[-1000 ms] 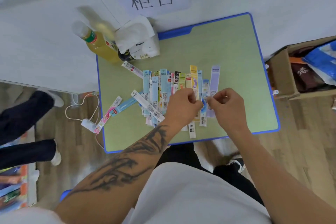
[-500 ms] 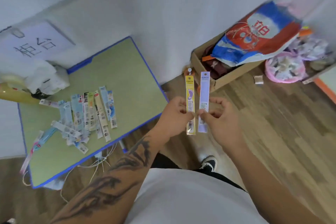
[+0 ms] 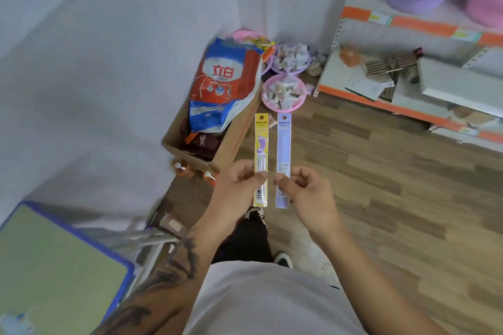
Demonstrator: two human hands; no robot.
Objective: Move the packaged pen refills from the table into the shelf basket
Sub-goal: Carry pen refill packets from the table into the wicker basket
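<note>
— Down at eight o'clock, the worktop (image 3: 54, 266) corner sits behind. Left hand (image 3: 234, 187) pinches the yellow refill pack (image 3: 261, 149); right hand (image 3: 307, 190) pinches the lilac refill pack (image 3: 283, 149), both upright, side by side, apart.

— Risk?

— Light fingertip grips low down; I'd guess a pack could slip or swing while walking.

— In the way?

— Cardboard box (image 3: 217, 149) at eleven, pink bowl (image 3: 283, 92) at twelve, shelf (image 3: 408, 106) at two. I can't spot the basket.
</note>
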